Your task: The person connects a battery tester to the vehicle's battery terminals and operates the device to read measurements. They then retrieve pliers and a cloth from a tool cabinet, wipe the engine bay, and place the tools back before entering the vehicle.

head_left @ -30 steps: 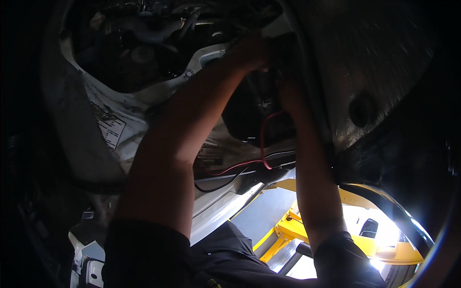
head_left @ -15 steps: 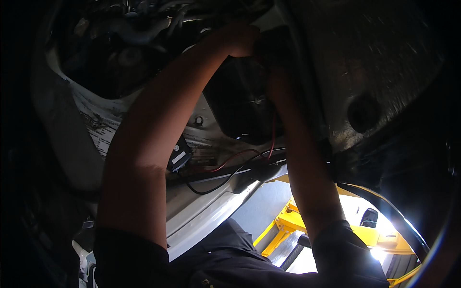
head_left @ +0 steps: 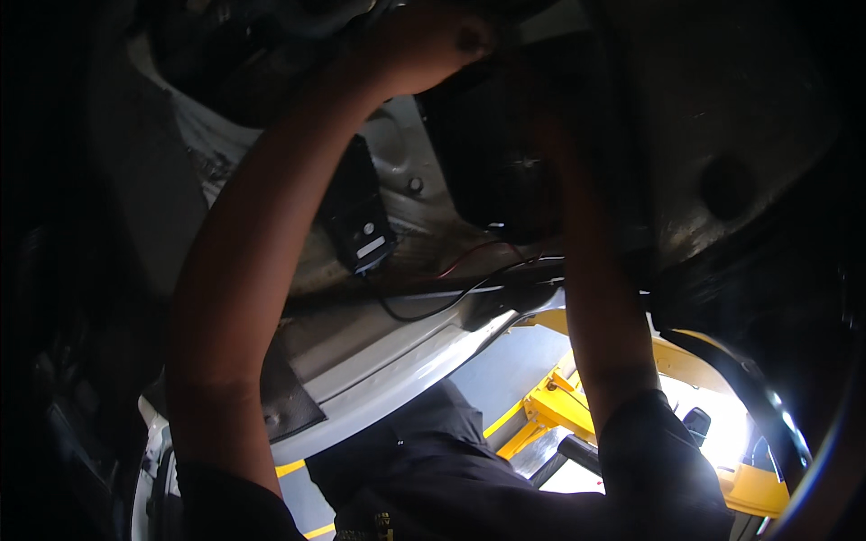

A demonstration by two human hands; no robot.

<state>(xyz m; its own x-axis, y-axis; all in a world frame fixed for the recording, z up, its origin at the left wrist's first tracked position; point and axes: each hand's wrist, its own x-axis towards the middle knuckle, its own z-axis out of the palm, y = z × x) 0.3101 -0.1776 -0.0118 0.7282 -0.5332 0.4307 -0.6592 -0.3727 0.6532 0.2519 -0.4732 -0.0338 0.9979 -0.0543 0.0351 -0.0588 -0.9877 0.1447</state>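
Both my arms reach up into the dark underside of a vehicle. At the top, my left hand has its fingers curled in beside the upper edge of a black box-like part. What those fingers grip is too dark to make out. My right hand is up against the same black part, deep in shadow, its fingers hidden. A thin red wire runs below the part. Next to my left forearm is a flat black device with a black cable leading from its lower end.
A white body panel crosses below the cables, with a dark flap near my left elbow. Stained metal with a round hole lies to the right. Yellow steel equipment stands beyond, lower right, beside bright floor with yellow lines.
My left hand has moved up and slightly left, and its elbow has dropped. More of the black device shows beside the forearm. The whole view has shifted a little.
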